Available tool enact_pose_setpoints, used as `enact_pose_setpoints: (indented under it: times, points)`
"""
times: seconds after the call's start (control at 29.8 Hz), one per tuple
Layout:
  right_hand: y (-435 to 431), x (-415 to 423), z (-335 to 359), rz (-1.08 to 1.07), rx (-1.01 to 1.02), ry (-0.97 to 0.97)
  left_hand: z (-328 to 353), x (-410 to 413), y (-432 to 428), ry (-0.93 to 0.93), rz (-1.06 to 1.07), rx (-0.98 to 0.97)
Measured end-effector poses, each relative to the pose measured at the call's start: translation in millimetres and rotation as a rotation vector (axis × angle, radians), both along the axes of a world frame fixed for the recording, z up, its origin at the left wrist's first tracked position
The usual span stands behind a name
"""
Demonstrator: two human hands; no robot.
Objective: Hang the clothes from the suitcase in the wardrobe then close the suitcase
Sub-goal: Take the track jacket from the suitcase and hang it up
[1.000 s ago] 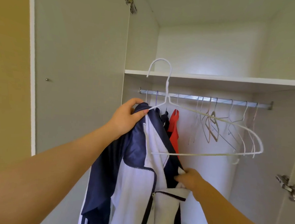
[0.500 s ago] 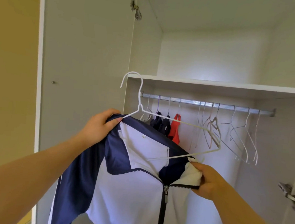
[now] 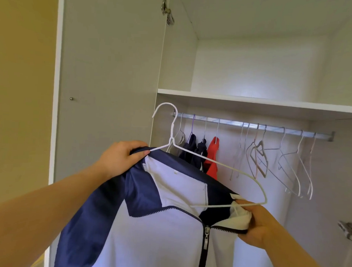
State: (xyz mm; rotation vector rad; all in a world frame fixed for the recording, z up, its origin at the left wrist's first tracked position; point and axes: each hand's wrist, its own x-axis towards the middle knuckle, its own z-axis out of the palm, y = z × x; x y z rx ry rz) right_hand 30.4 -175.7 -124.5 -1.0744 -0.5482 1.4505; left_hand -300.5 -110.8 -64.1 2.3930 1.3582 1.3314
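- The left hand (image 3: pixel 121 159) is gripping the jacket's shoulder at the left of the view, fingers curled over the cloth and over the near end of the white hanger (image 3: pixel 172 131). It appears to be carrying most of the weight, so it should be holding firm while the other side is being fitted.
- The hanger's hook is pointing up, in front of the left end of the rail (image 3: pixel 252 125) and not on it. It will probably need lifting and turning toward the rail once the cloth is seated.
- The jacket (image 3: pixel 166 234), navy and white with its zip partly done up, is hanging between both hands in front of the open wardrobe (image 3: pixel 108 90). One shoulder is sitting on the wire, while the wire's right arm is lying bare outside the cloth.
- Dark garments (image 3: pixel 192 148) and a red garment (image 3: pixel 213 153) are hanging on the rail just behind the jacket. The stretch of rail to the right of the red one looks like the easiest landing place.
- The right hand (image 3: pixel 256 223) is pinching the jacket's collar edge and touching the hanger's lower bar. The step looks to be drawing that shoulder over the bare end, and easing the cloth outward and over the tip seems safer than tugging down, which could drag the seated shoulder off.
- Empty hangers (image 3: pixel 258 157) are hanging bunched further right, and the hook could be snagging them if it goes up too close.
- The suitcase is not showing in this view.
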Motion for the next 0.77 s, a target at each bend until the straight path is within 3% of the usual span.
enact_pose_setpoints:
  times: [0.2,0.3,0.5,0.6,0.77]
  points:
    - [-9.6,11.3,9.2,-0.042,0.036,0.138,-3.4,-11.8,-0.1,0.000,0.087,0.035]
    - [-4.3,10.0,14.9,-0.046,-0.021,0.078,-4.2,-8.2,-2.2,0.014,0.089,0.035]
    - [1.6,-9.8,21.0,0.006,-0.068,-0.214,3.1,14.5,-4.8,-0.033,0.076,0.045]
    - [12.3,-3.0,10.7,-0.175,-0.102,-0.442,4.5,18.9,-8.0,0.009,0.069,0.070]
    - [12.8,-2.6,8.6,-0.495,0.063,-0.929,-7.3,15.5,-13.5,0.092,0.060,0.123]
